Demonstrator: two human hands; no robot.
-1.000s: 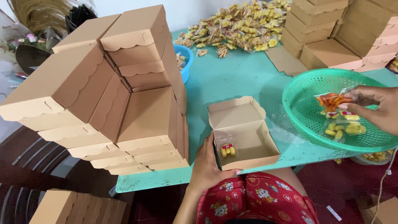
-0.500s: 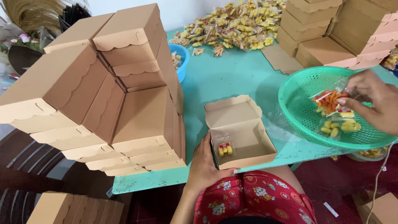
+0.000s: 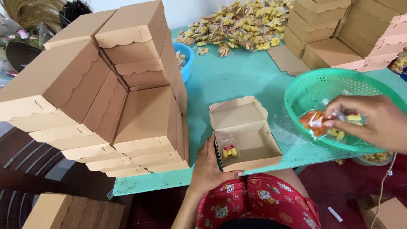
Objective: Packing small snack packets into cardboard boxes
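An open brown cardboard box (image 3: 250,144) stands at the near edge of the teal table (image 3: 237,80), its scalloped lid tipped back. One small clear packet of yellow snacks (image 3: 229,151) lies in its left corner. My left hand (image 3: 209,167) grips the box's near left corner. My right hand (image 3: 371,121) hovers over the green mesh basket (image 3: 313,89), pinching a clear packet of orange snacks (image 3: 313,121) and a packet of yellow snacks (image 3: 349,120). More yellow snack packets lie in the basket under that hand.
A tall leaning stack of closed brown boxes (image 3: 106,93) fills the table's left side. A blue bowl (image 3: 184,59) sits behind it. A heap of snack packets (image 3: 241,25) lies at the back. More boxes (image 3: 339,29) are piled at the back right.
My right hand has lifted the orange packet from the basket's middle and carried it leftward toward the basket's near rim. My left hand stays on the box.
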